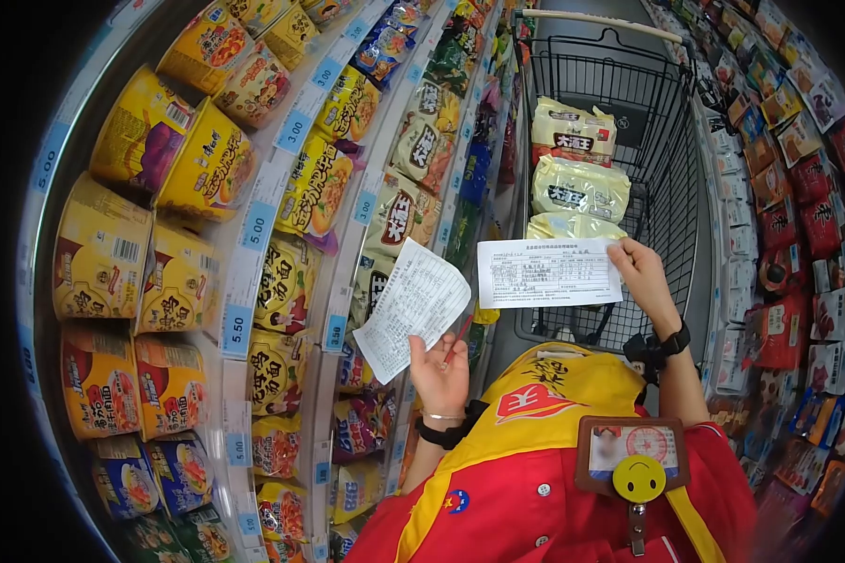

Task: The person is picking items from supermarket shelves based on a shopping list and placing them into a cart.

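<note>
My left hand [438,380] is closed on a curled printed sheet [415,305] covered in small text. A thin red pen [460,340] sticks up from the same hand. My right hand [640,272] pinches the right edge of a white form [549,274] with a printed table and handwriting, held flat to the camera. The form hangs over the near end of a black wire shopping cart [693,103]. Inside the cart stand several cream instant noodle packs [580,188], the nearest partly hidden behind the form.
To the left, tilted shelves hold yellow noodle cups [207,164] and bagged noodles [314,192], with blue price tags [258,228] along the edges. Packaged snacks [777,333] fill the right-hand shelves. The cart's far handle [596,21] is at the top.
</note>
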Demonstrator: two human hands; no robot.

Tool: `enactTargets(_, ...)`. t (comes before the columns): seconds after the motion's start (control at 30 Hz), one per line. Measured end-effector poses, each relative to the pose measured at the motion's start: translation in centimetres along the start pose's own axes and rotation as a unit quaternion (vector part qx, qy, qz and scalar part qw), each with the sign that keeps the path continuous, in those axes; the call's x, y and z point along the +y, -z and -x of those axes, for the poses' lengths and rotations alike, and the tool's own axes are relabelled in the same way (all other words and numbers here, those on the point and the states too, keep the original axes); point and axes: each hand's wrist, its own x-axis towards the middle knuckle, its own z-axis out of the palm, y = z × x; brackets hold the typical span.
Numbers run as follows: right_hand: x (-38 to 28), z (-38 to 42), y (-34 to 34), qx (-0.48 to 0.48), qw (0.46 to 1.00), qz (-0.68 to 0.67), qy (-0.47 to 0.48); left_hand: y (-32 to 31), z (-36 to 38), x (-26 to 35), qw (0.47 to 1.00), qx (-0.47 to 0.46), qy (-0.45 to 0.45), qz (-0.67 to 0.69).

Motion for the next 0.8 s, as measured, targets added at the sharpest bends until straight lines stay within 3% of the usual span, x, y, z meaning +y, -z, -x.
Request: enactTargets(0.8, 0.87, -0.33, 0.16, 0.018, 1.000, 0.004, -0.009, -0.27, -0.29, -0.33, 1.000, 0.020, -0.012, -0.021)
